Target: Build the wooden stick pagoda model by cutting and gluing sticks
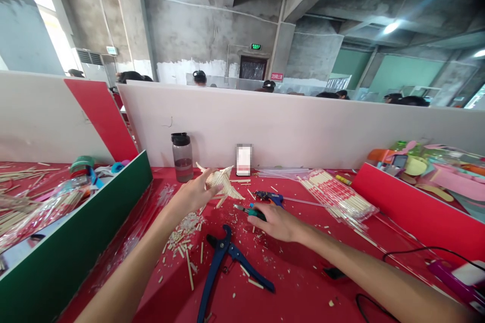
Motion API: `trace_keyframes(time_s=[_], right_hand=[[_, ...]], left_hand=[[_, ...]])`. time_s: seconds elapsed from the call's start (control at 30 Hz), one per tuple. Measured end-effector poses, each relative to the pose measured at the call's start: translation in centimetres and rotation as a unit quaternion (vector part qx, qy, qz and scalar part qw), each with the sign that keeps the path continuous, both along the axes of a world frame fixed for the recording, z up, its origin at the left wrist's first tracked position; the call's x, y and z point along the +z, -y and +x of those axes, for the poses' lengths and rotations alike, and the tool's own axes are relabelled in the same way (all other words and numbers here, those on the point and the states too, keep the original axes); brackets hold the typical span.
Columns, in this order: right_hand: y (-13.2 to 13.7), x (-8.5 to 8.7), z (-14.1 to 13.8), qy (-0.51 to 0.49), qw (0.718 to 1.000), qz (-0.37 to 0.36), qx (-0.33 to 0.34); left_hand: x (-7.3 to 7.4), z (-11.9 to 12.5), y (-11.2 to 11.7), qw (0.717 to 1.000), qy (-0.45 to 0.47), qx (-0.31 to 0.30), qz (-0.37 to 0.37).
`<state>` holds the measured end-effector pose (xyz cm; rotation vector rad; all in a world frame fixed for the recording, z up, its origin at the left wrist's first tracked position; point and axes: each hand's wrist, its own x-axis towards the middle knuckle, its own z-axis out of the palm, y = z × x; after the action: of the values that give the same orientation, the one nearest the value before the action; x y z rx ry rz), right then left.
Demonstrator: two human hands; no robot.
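Note:
My left hand is closed on the near left side of a small model made of pale wooden sticks, which has pointed, flared ends. Part of the model is hidden behind my fingers. In my right hand is a pair of teal-handled pliers, their metal tip pointing left toward the model. Just beyond that hand lies a blue glue gun. Nearer to me, a large blue-handled cutter rests with its handles spread apart on the red table.
Stick scraps litter the table. A water bottle and an upright phone-like device stand by the white partition. Bundled sticks lie at right. A green divider and a red divider flank the space.

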<state>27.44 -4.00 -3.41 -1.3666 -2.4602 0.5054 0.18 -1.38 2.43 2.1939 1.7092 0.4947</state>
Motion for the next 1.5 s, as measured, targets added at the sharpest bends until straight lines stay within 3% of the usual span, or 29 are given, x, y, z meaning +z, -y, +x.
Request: trace_keyframes(time_s=[0.33, 0.53, 0.73, 1.03, 1.5], right_hand=[[0.0, 0.0, 0.3, -0.027, 0.998, -0.054, -0.029], [0.1, 0.4, 0.6, -0.017, 0.999, -0.041, -0.002], [0.6, 0.6, 0.2, 0.032, 0.999, 0.019, 0.014], [0.5, 1.2, -0.3, 0.013, 1.0, -0.023, 0.005], [0.7, 2.2, -1.0, 0.046, 0.998, -0.013, -0.029]], left_hand=[[-0.8, -0.2, -0.4, 0.999, 0.036, -0.012, 0.012], [-1.0, 0.1, -0.5, 0.999, 0.045, -0.009, 0.007], [-0.8, 0.2, -0.3, 0.999, 0.044, -0.013, -0.003], [-0.7, 0.5, -0.3, 0.999, 0.038, -0.009, -0.006], [-1.3, 0.3, -0.5, 0.999, 0.036, -0.028, 0.008]])
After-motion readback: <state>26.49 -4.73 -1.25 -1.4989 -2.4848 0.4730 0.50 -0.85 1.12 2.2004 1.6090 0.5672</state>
